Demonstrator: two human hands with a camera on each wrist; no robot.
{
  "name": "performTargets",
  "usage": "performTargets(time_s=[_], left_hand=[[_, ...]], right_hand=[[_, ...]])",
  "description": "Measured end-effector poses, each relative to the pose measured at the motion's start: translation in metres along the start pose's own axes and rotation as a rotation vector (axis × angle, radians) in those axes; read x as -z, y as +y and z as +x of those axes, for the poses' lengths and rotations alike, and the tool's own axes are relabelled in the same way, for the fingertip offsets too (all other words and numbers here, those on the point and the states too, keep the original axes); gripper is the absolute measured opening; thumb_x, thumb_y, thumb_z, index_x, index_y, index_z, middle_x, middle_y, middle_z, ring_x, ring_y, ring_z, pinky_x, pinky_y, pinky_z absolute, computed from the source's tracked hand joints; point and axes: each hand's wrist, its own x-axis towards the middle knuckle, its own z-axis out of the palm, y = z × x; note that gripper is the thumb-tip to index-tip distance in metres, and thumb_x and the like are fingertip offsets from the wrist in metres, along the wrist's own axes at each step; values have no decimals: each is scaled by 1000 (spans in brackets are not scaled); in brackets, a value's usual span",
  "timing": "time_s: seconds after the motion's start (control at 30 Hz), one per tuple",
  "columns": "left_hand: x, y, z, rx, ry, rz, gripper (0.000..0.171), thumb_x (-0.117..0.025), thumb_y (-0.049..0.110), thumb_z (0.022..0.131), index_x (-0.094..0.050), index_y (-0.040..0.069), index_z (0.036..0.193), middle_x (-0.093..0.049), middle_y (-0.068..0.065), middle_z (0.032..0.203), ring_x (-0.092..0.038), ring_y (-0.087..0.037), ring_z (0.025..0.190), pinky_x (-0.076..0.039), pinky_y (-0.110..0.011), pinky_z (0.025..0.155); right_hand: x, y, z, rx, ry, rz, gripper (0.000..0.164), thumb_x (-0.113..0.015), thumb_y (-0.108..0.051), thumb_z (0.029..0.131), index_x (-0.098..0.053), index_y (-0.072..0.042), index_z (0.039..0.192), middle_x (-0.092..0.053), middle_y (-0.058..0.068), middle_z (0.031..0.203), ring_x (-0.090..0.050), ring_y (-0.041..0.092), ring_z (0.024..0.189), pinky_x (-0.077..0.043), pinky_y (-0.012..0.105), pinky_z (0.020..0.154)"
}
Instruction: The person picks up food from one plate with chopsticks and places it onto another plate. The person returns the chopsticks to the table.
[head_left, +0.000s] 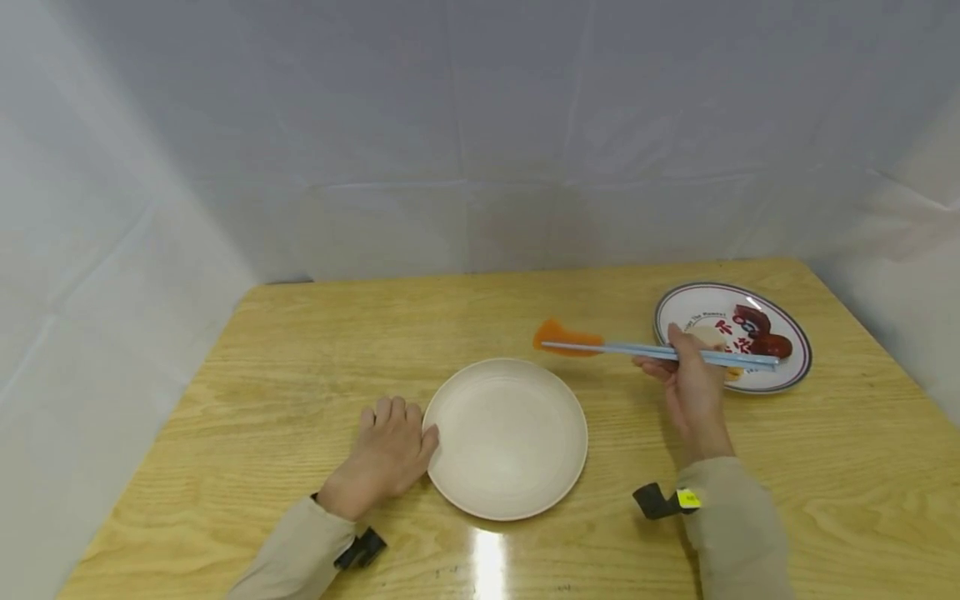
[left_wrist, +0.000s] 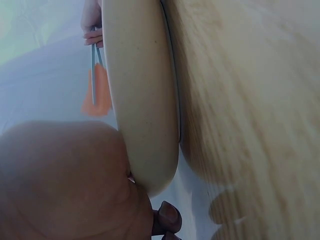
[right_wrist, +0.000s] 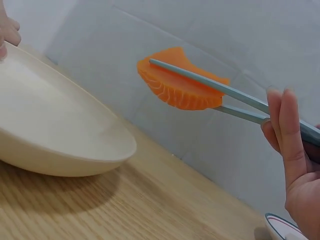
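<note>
In the head view my right hand [head_left: 693, 387] grips a pair of light blue chopsticks [head_left: 652, 351]. Their tips pinch an orange salmon slice [head_left: 568, 339] with pale stripes, which the right wrist view shows held up in the air [right_wrist: 182, 82]. The slice is just beyond the far right rim of a cream plate [head_left: 506, 442] in the head view. At that plate's left side lies my left hand [head_left: 390, 450], its thumb on the rim and its other fingers on the outer side. No food shows on the cream plate.
An oval white plate [head_left: 690, 302] with a dark rim and red characters stands at the back right. On it lie dark red food pieces [head_left: 771, 344] and some pale and yellow ones, partly behind my right hand. White sheeting [head_left: 465, 125] hangs behind the wooden table [head_left: 337, 333].
</note>
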Motion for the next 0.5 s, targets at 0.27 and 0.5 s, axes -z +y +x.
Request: performTargets(time_s=[0.27, 0.5], left_hand=[[-2, 0, -1, -8, 14, 4, 31, -38, 26, 102, -41, 2, 83, -32, -11, 84, -31, -32, 84, -24, -45, 76], [-1, 0, 0, -3, 2, 0, 31, -37, 27, 102, -40, 3, 82, -31, -11, 84, -30, -31, 83, -22, -44, 75]], right_hand=[[-11, 12, -2, -25, -69, -81, 29, -46, -12, 101, -54, -5, 74, -66, 12, 60, -68, 19, 54, -52, 22, 50], [-15, 32, -1, -13, -159, -168, 31, -41, -9, 103, -54, -6, 75, -66, 9, 60, -67, 17, 53, -52, 22, 51]])
